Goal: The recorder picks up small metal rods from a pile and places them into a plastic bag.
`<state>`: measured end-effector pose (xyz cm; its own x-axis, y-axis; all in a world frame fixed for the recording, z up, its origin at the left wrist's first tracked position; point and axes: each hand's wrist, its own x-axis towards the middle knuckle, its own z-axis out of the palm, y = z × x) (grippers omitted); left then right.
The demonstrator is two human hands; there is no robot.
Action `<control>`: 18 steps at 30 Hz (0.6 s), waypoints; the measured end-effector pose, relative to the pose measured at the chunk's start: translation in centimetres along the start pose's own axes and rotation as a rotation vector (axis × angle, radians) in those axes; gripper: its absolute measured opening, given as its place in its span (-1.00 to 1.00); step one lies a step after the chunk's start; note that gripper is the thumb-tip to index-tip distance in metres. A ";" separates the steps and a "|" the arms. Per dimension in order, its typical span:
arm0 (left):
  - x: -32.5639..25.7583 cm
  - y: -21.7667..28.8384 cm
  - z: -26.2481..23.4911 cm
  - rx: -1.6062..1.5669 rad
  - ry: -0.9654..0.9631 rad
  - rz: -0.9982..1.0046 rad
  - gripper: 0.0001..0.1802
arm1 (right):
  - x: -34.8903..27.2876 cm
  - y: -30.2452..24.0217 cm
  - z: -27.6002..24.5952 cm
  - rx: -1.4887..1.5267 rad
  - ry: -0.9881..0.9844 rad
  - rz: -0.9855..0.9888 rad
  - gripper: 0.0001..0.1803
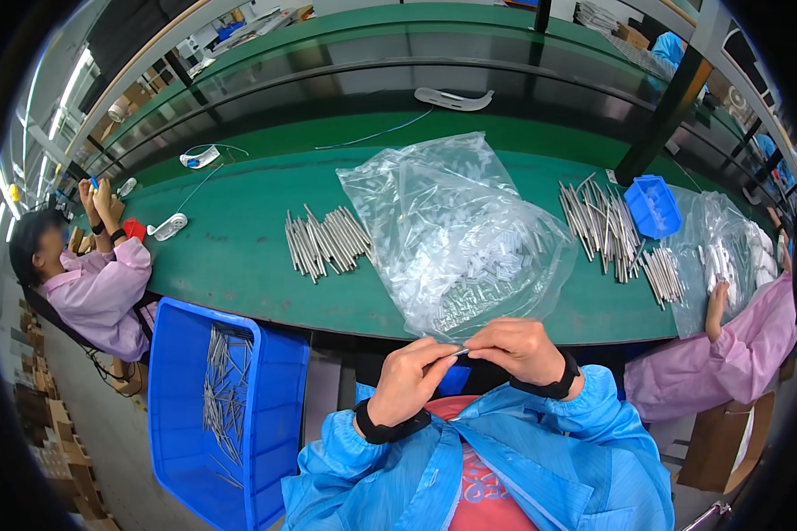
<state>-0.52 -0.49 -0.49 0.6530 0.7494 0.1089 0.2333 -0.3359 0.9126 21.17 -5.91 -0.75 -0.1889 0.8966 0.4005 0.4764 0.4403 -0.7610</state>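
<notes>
Thin metal rod [460,352] pinched between both hands, below clear bag [456,234].

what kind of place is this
Most likely a factory assembly line. A long green workbench carries piles of thin metal rods and a clear plastic bag of small parts, a blue bin holds more rods, and seated co-workers work alongside.

Green bench [239,257] with 3 heaps of metal rods [326,241], clear plastic bags [452,234], small blue tray [653,205].
</notes>
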 end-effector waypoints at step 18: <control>1.5 -2.4 -6.8 0.238 0.458 -0.094 -0.77 | -14.1 5.1 -19.0 -0.762 0.858 0.574 -0.91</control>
<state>-4.98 5.37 0.16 0.2515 0.9375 0.2404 0.4677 -0.3352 0.8179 42.60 -17.24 -0.57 0.6815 0.5051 0.5297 0.7277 -0.3902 -0.5641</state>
